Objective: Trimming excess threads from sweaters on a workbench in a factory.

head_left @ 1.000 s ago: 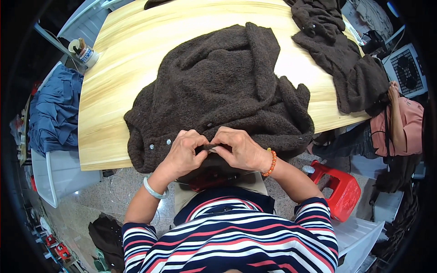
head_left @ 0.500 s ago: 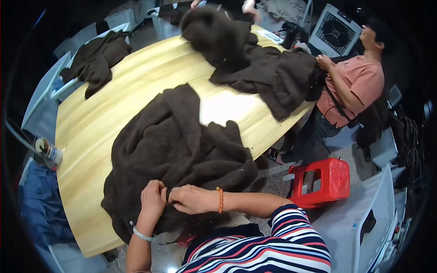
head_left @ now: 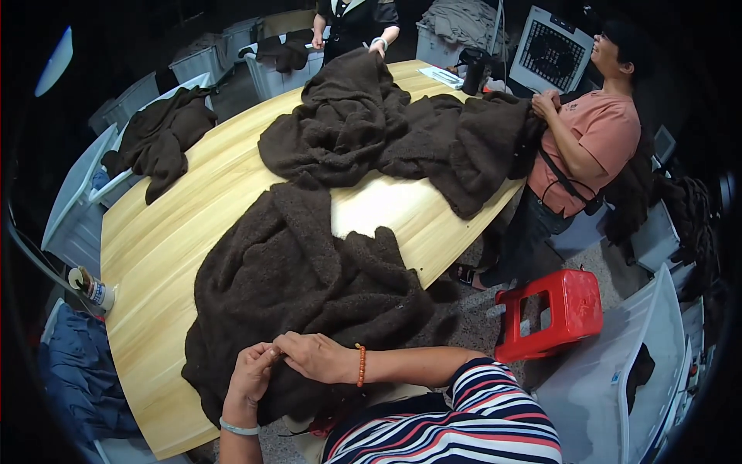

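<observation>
A dark brown fleecy garment [head_left: 270, 271] lies bunched over the near part of the table, its lower folds hanging at the edge in front of me. Above those folds my left hand [head_left: 253, 375] and my right hand [head_left: 318, 357] meet, fingertips pinched together and touching. Whatever is between the fingers is too small or hidden to make out. Across the table, a second brown garment [head_left: 332, 124] is held up at its top by a person in black. At the right, a person in a pink shirt grips another brown garment [head_left: 479, 147].
The pale wooden table [head_left: 154, 309] fills the middle. A red plastic stool [head_left: 568, 305] stands on the floor to my right, beside a grey bin [head_left: 587, 402]. At left are a jar [head_left: 97, 292], blue cloth [head_left: 81, 371] and a bin with brown garments [head_left: 166, 131].
My hands have come together, the right shifting slightly left and both now touching. The far person's brown garment, blurred in motion before, has come down onto the table further left.
</observation>
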Motion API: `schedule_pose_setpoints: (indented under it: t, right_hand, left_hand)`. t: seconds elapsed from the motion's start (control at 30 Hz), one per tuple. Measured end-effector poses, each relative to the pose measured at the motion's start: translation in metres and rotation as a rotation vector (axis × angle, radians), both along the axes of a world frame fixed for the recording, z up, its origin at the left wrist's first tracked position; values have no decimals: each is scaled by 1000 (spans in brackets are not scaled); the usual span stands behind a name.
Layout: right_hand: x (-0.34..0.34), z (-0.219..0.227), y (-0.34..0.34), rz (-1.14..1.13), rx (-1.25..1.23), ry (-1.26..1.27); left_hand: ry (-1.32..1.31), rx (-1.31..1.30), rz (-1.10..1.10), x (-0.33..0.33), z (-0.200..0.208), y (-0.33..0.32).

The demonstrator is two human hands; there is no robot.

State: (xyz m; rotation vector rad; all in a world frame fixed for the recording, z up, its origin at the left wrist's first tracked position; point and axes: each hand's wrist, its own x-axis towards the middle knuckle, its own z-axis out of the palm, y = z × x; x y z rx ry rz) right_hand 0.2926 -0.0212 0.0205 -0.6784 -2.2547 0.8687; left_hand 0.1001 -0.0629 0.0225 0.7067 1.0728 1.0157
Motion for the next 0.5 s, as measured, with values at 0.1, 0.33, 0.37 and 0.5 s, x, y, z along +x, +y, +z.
schedule_pose_setpoints:
  t: [0.1,0.33,0.37,0.5]
  right_hand:
    - [-1,-2,-1,-37,-43,25]
    - [1,-1,4,24,-241,22]
    - [2,-1,4,27,-240,22]
    - [3,1,1,24,-226,-1]
  left_hand:
    - [-82,-32,14,-3,-5,-4]
    - [-132,-83,14,-7,-15,-11]
    - [-132,-82,17,-6,-15,-10]
    - [-155,-116,35,-1,-13,-11]
